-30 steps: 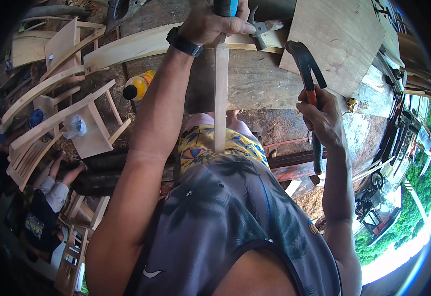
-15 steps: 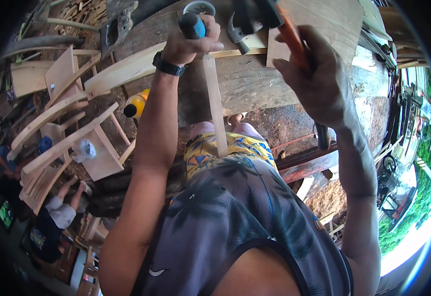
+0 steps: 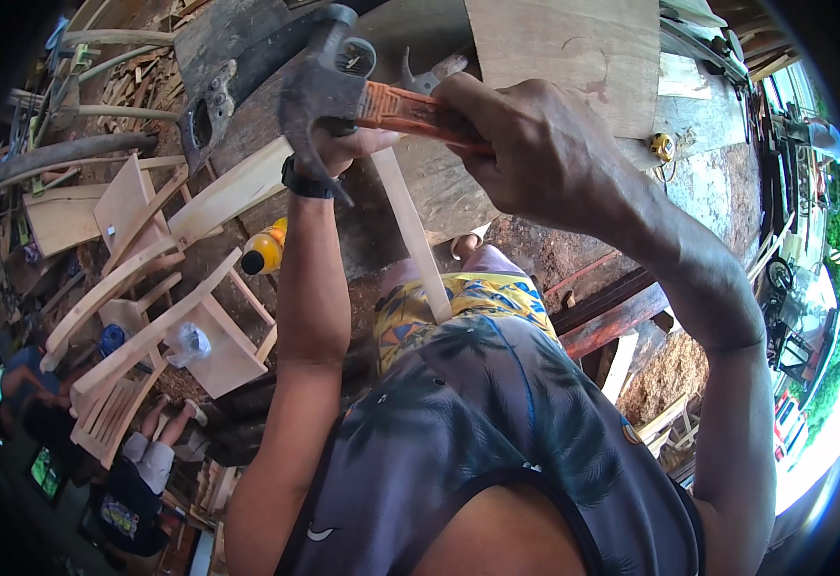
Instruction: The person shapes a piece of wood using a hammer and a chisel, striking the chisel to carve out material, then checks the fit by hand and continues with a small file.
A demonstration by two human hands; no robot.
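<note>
My right hand (image 3: 545,158) grips the orange handle of a claw hammer (image 3: 415,110), whose dark head lies over my left hand in this view. My left hand (image 3: 348,149), with a black watch at the wrist, is closed around a chisel; its black-and-blue handle is now hidden behind the hammer head, and its blade is out of sight. Just below that hand, a narrow pale wood strip (image 3: 410,230) runs from the bench toward my lap. A long pale plank (image 3: 232,197) extends left from beneath my left hand.
Beyond my hands lie a second hammer (image 3: 429,75) and a plywood sheet (image 3: 573,58). A handsaw (image 3: 210,113) lies at upper left, a yellow bottle (image 3: 266,248) beside my left forearm. Right is a tape measure (image 3: 663,146). Wooden chair frames (image 3: 199,326) and another person (image 3: 132,490) are left.
My right hand has swung the hammer left and down, bringing its head over my left hand. The chisel handle's end, visible before, is now covered. The view has shifted slightly.
</note>
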